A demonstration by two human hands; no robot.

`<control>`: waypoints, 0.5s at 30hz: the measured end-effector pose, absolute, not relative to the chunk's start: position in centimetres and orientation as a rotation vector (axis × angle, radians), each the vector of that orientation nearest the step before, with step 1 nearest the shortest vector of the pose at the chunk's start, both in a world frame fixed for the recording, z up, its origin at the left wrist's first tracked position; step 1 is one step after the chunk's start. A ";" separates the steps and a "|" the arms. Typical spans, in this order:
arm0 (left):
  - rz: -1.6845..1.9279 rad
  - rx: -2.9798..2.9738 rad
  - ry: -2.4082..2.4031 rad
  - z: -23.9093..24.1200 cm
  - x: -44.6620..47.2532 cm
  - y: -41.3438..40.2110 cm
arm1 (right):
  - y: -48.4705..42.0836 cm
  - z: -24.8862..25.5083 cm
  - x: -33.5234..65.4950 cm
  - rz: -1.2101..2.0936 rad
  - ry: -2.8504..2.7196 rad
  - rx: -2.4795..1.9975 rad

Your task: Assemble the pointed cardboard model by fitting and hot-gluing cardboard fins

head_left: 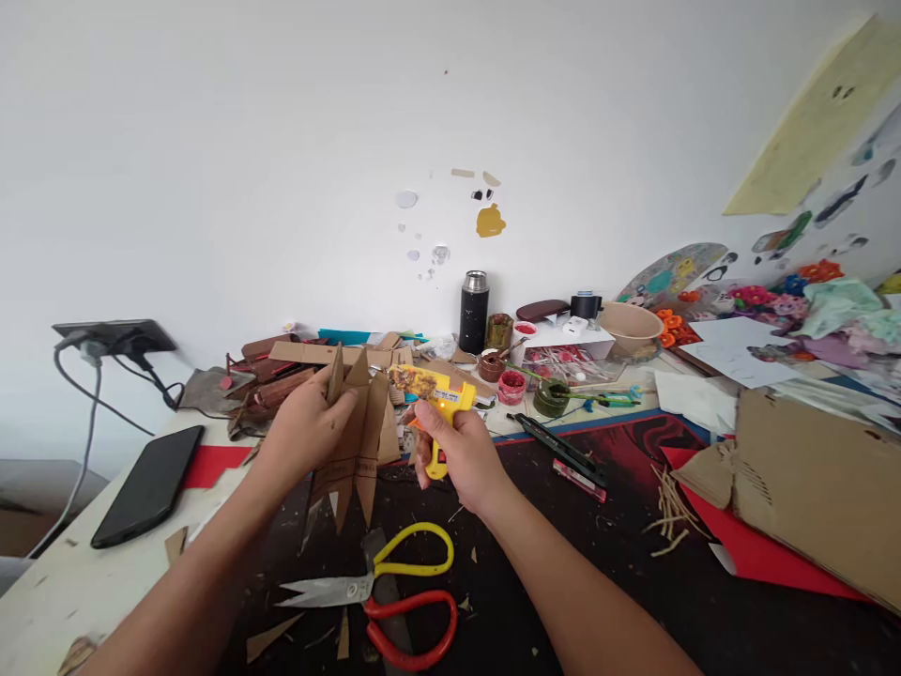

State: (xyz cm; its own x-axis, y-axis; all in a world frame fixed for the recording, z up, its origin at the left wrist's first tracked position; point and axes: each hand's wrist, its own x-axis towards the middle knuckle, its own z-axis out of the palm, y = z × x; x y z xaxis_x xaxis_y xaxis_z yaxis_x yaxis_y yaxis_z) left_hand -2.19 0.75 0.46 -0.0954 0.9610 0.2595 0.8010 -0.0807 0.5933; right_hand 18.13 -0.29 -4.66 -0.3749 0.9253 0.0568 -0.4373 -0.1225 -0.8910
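Observation:
My left hand [306, 427] is closed around a folded cardboard piece [358, 441] with pointed strips hanging down, held up over the dark mat. My right hand [457, 451] grips a yellow hot glue gun [436, 399], its stained nozzle aimed left at the top of the cardboard piece. The nozzle tip sits close to the cardboard beside my left fingers. Below both hands lie scissors with one yellow and one red handle [384, 601] on the mat.
A black phone [147, 483] lies at the left on the white table [63, 582]. A power strip and cable [105, 343] sit by the wall. Cardboard scraps, a black flask [474, 312], paint jars, a bowl [630, 327], a utility knife [556, 446] and a large cardboard sheet [817, 488] crowd the back and right.

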 end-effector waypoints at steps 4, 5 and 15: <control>0.820 2.044 2.101 0.6 -1.9 0.5 | -0.3 -4.8 18.1 1.589 -1.168 -0.809; 0.809 2.057 2.103 0.6 -1.9 0.4 | -0.2 -4.9 18.1 1.560 -1.184 -0.838; 0.776 2.135 2.065 0.2 -2.2 0.3 | -0.3 -5.5 17.7 1.379 -1.263 -1.003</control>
State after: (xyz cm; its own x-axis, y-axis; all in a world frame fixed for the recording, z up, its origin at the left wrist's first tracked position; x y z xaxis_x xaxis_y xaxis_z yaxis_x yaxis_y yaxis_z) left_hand -2.17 0.26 0.16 -0.0311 0.9525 0.3029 0.9164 -0.0939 0.3892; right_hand 17.70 -0.32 -5.53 -0.1833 0.9823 0.0396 -0.1250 0.0167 -0.9920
